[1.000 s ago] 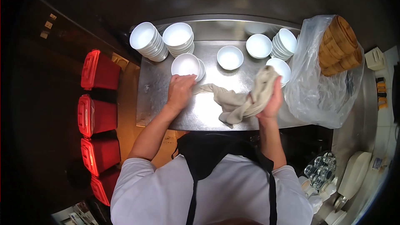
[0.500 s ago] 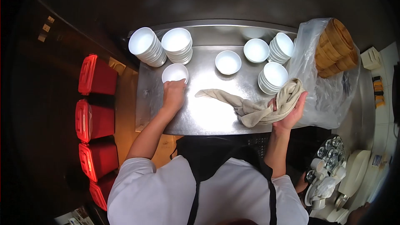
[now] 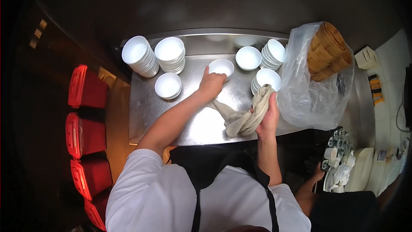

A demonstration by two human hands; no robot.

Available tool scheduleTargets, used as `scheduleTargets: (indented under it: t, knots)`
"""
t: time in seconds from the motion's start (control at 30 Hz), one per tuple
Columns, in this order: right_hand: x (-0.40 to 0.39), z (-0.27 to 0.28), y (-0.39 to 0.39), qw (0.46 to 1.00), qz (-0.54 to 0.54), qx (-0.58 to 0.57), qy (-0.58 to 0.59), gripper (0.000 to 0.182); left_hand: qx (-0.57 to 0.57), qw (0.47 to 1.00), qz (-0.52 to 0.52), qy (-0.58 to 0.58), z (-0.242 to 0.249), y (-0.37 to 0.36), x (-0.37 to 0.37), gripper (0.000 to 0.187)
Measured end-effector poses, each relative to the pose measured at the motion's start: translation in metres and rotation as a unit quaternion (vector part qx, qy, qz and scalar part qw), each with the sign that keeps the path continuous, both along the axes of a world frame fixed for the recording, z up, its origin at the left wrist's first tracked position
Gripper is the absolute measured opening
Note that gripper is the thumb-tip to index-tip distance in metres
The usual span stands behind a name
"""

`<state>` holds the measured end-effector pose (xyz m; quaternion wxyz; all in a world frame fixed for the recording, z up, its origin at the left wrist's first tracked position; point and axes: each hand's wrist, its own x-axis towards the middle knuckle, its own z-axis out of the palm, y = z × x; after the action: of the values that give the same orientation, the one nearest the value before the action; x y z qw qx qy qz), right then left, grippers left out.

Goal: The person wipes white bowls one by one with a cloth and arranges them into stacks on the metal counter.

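My left hand point(image 3: 212, 86) grips the near rim of a white bowl point(image 3: 222, 66) in the middle of the steel table point(image 3: 193, 122). A twisted beige cloth point(image 3: 245, 122) is held in my right hand point(image 3: 269, 114), its loose end trailing left toward my left wrist. Just beyond the right hand stands a short stack of white bowls point(image 3: 267, 78), partly covered by the cloth. Left of my left hand sits another small group of white bowls point(image 3: 168, 86).
Tall bowl stacks point(image 3: 138, 53) stand at the back left, more bowls point(image 3: 248, 57) at the back right. Bamboo steamers point(image 3: 328, 47) lie in a clear plastic bag point(image 3: 309, 99). Red lidded bins point(image 3: 88, 133) line the left. Another person's arm point(image 3: 310, 189) is beside a tray of glasses point(image 3: 339, 146).
My left hand has let go of the bowl at the left and moved right to the middle bowl. The camera view has shifted, and another person has come further into view at lower right.
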<state>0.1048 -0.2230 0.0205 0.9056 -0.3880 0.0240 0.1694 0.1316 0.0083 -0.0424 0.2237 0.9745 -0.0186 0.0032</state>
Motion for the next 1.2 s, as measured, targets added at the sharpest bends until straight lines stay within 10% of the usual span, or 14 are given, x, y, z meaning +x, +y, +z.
scheduleTargets:
  t: [0.03,0.13,0.27,0.4,0.53,0.63,0.73,0.8,0.87,0.97,1.07,1.1,1.17,1.2]
  knots:
    - [0.0,-0.007,0.003,0.998,-0.054,-0.038,0.014,0.048,0.001,0.999,0.042,-0.013,0.0,-0.001,0.001,0.018]
    - [-0.006,-0.023,0.019,0.957,-0.136,-0.237,-0.098,0.045,-0.492,0.86,0.133,-0.008,0.005,-0.013,-0.01,0.022]
    - [-0.016,-0.005,0.062,0.616,-0.134,-0.589,-0.506,0.039,-0.475,0.876,0.046,-0.072,0.047,-0.055,-0.062,0.025]
    - [0.038,0.01,0.039,0.969,0.169,-0.178,-0.029,0.05,-0.637,0.77,-0.013,0.044,0.042,-0.061,-0.094,0.025]
    - [-0.015,-0.069,0.086,0.953,-0.049,-0.234,-0.189,0.056,-0.539,0.831,0.085,-0.105,0.047,-0.05,-0.076,0.019]
    - [-0.043,-0.022,0.096,0.803,-0.106,-0.348,-0.473,0.053,-0.437,0.881,0.083,-0.163,0.042,-0.04,-0.074,0.016]
    - [-0.003,0.002,0.078,0.701,-0.059,-0.507,-0.497,0.048,-0.338,0.94,0.047,-0.023,0.041,-0.028,-0.088,0.019]
    - [0.037,-0.008,0.047,0.873,0.089,-0.364,-0.312,0.046,-0.323,0.943,-0.03,0.072,0.073,-0.026,-0.093,0.019]
    - [0.037,0.007,0.028,0.974,0.194,-0.091,-0.068,0.042,-0.527,0.839,-0.083,0.11,0.066,-0.013,-0.093,0.031]
    - [0.022,-0.012,0.041,0.992,0.064,-0.094,-0.061,0.046,-0.791,0.593,-0.089,0.118,0.04,0.004,-0.077,0.059]
    - [0.018,-0.012,0.054,0.986,0.016,-0.151,-0.073,0.049,-0.758,0.65,0.029,-0.04,0.055,-0.016,-0.073,0.057]
    - [0.012,-0.008,0.057,0.987,0.028,-0.152,-0.047,0.05,-0.631,0.773,-0.028,-0.055,0.024,-0.011,-0.066,0.053]
    - [0.002,-0.032,0.065,0.97,0.009,-0.236,-0.065,0.05,-0.693,0.717,0.045,-0.054,0.024,-0.032,-0.066,0.056]
    - [-0.018,0.023,0.061,0.878,0.143,-0.44,-0.123,0.049,-0.722,0.685,0.081,-0.054,0.025,-0.042,-0.065,0.058]
